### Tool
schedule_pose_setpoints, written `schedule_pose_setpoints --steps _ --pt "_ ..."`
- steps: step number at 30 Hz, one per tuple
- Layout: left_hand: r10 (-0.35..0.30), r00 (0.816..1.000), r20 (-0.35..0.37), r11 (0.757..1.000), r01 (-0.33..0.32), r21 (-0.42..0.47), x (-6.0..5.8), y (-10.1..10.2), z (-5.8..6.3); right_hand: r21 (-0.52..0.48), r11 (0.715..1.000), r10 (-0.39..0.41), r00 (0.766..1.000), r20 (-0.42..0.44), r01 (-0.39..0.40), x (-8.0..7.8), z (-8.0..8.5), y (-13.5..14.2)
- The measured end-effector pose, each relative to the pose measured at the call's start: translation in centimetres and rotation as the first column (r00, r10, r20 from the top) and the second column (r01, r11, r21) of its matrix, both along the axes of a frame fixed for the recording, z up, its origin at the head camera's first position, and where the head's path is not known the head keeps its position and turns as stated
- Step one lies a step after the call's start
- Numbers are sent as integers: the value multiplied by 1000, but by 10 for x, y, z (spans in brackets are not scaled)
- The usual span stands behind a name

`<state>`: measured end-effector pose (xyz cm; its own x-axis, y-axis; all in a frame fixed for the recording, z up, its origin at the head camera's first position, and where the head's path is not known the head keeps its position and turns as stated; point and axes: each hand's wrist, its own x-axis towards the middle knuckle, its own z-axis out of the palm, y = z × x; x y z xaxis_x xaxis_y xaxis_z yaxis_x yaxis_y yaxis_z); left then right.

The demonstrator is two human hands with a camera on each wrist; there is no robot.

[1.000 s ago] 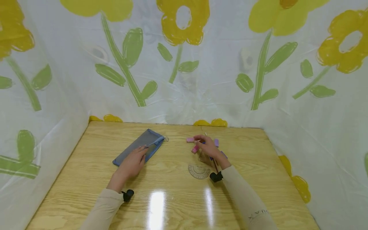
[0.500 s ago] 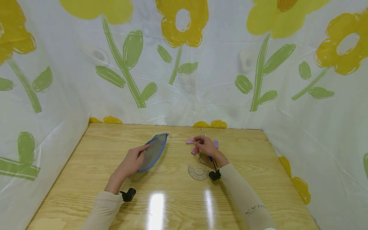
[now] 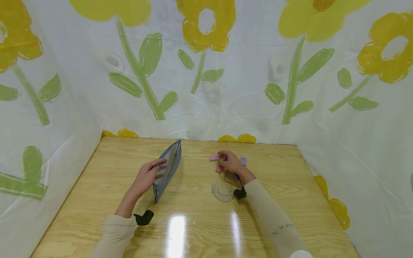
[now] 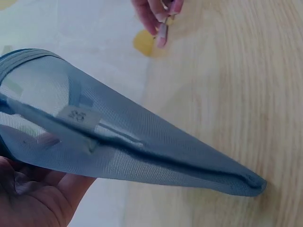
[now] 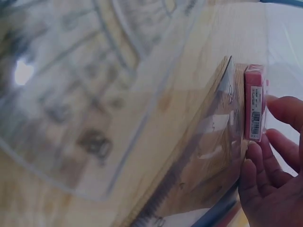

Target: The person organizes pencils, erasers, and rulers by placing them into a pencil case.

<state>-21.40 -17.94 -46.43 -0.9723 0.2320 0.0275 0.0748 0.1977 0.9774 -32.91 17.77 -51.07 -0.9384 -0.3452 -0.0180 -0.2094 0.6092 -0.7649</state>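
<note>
A blue-grey mesh zip pouch (image 3: 167, 168) stands tilted up on the left side of the table, its long edges parted. My left hand (image 3: 146, 178) holds it by its left side, and fingers show through the mesh. In the left wrist view, the pouch (image 4: 156, 146) spreads across the palm's front, with a tag visible inside. My right hand (image 3: 231, 162) hovers loosely curled over several stationery items. Its fingertips are right by a pink eraser (image 5: 254, 104) in the right wrist view. A light pink eraser (image 3: 214, 157) lies just beyond the fingertips.
A clear protractor (image 3: 223, 193) lies nearest me, with a set square (image 3: 230, 178) partly under my right hand. A purple block (image 3: 243, 161) sits to that hand's right. Flower-printed cloth (image 3: 206, 100) encloses the table (image 3: 200, 229) at the back and sides.
My left hand has raised the pouch from lying flat to standing on edge and turned it, and its sides have spread. My right hand has stayed nearly in place.
</note>
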Motion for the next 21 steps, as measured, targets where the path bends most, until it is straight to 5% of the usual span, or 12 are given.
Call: schedule_pose_setpoints --steps 10,21 --pt "4 1000 7 1000 -4 -12 1 0 -4 98 995 0 1000 22 -2 -7 -1 0" --pt "4 1000 -6 1000 -4 -9 3 2 -3 7 999 -55 998 45 54 -16 -4 4"
